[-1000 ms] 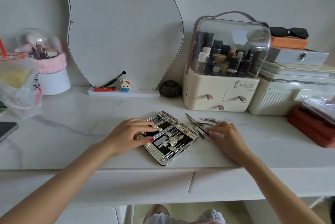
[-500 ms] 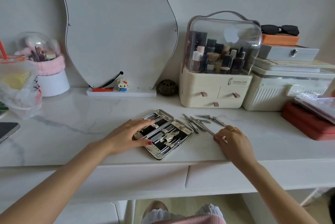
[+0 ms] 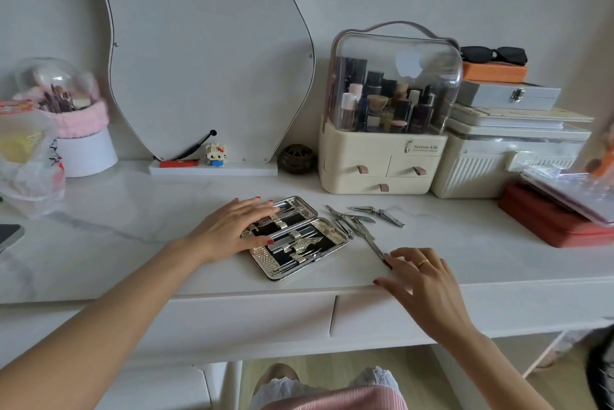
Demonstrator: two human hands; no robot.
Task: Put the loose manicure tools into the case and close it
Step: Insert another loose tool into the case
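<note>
A silver manicure case [image 3: 327,233] lies open on the white table, its black lining holding several metal tools under straps. My left hand [image 3: 232,230] rests flat on the case's left half, fingers spread. Right of the case lies a loose pile of metal tools [image 3: 354,222], with a nail clipper [image 3: 378,211] a little further right. A long thin tool [image 3: 373,245] runs from the pile toward the table's front edge. My right hand [image 3: 418,271] lies by that edge, its fingertips touching the thin tool's near end, not closed around it.
A clear-topped cosmetics organizer [image 3: 385,130] and stacked boxes [image 3: 508,130] stand behind the tools. A red box [image 3: 548,223] lies at right, a mirror [image 3: 206,54] at the back, and a brush holder [image 3: 79,130] and plastic bag [image 3: 26,163] at left.
My right hand has drawn back from the pile toward the front edge, dragging the long thin tool with its fingertips. My left hand slid slightly further onto the case.
</note>
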